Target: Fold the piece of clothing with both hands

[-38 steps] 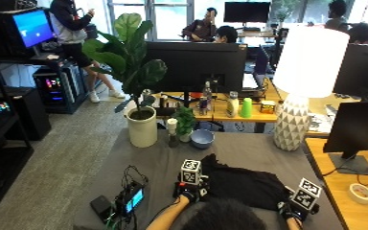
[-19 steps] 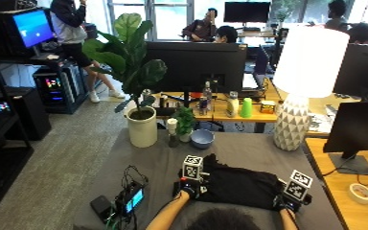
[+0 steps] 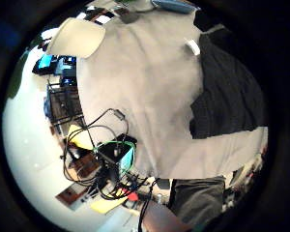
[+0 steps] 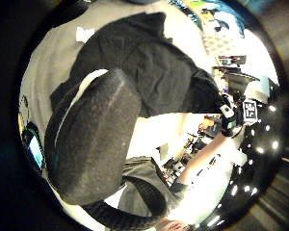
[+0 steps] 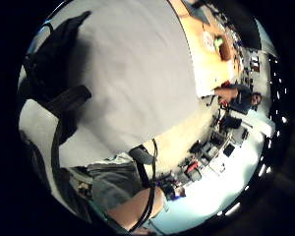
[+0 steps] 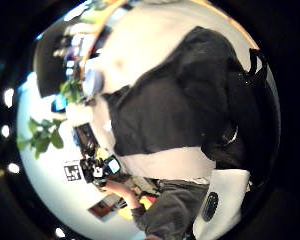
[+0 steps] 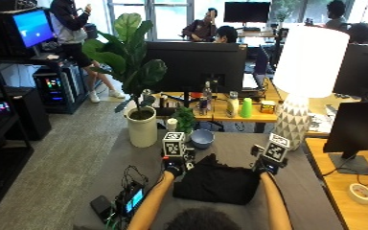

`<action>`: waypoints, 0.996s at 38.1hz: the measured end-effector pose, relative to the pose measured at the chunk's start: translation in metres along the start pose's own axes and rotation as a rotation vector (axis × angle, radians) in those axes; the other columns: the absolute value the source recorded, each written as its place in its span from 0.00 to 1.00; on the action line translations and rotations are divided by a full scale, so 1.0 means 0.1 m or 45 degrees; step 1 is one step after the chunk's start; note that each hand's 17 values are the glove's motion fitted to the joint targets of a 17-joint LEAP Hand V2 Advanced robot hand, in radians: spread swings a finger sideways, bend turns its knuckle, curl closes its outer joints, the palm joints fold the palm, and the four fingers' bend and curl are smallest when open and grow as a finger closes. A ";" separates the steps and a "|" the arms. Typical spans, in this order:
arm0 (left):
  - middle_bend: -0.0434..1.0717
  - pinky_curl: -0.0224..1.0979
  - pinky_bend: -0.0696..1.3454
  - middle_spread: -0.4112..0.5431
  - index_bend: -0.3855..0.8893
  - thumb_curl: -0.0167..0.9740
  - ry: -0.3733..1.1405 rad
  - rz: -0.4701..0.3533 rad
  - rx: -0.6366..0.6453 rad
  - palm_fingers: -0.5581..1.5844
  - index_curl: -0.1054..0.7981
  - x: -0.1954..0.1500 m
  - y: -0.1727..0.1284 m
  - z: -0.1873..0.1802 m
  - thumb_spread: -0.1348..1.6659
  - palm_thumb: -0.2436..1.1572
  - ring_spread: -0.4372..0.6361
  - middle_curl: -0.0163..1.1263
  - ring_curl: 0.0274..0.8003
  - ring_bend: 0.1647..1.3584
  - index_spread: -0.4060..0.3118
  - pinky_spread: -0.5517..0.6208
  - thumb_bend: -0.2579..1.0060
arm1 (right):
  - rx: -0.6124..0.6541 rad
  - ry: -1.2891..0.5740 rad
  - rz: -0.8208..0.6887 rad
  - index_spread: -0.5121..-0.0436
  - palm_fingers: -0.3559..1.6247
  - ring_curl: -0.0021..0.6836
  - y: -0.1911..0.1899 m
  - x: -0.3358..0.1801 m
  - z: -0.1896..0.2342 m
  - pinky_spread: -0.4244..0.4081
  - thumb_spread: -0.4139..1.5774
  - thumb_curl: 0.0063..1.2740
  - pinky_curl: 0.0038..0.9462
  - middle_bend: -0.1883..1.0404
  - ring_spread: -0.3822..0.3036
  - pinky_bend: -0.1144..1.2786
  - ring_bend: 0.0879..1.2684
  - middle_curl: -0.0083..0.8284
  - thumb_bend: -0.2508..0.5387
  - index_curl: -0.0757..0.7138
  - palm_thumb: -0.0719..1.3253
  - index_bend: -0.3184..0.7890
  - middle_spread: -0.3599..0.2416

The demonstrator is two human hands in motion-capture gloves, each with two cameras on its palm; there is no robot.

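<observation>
The black garment (image 7: pixel 216 184) lies rumpled on the grey bench (image 7: pixel 311 191), folding barely begun. Left hand (image 7: pixel 173 167) and right hand (image 7: pixel 262 168) sit at its far corners; I cannot tell either grip.

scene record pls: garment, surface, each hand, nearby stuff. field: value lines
garment: black piece of clothing, lying partly bunched on the table
surface: grey table
left hand: at the garment's far left corner; grip cannot be told
right hand: at the garment's far right corner; grip cannot be told
nearby: blue bowl, white plant pot, lamp
</observation>
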State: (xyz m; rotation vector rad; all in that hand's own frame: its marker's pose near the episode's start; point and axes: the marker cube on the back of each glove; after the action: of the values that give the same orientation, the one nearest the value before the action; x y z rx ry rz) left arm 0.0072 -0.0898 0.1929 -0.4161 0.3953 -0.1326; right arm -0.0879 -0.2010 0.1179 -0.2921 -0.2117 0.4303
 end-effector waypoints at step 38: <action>0.15 0.34 0.34 0.62 0.46 0.23 -0.038 0.063 0.284 0.40 0.59 -0.27 1.21 -0.63 0.74 0.20 0.61 0.17 0.38 0.33 0.45 0.63 0.19 | 0.012 -0.292 -1.004 0.64 0.68 0.70 1.63 -2.71 1.26 0.23 0.62 0.53 0.49 0.37 0.30 0.62 0.49 0.59 0.29 0.33 0.71 0.32 0.44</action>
State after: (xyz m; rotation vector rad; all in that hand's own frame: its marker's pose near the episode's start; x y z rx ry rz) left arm -0.0374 0.0027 0.0986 -0.1881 0.3565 -0.1209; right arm -0.4233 -0.1486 0.1459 -0.1301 -0.5230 -0.3194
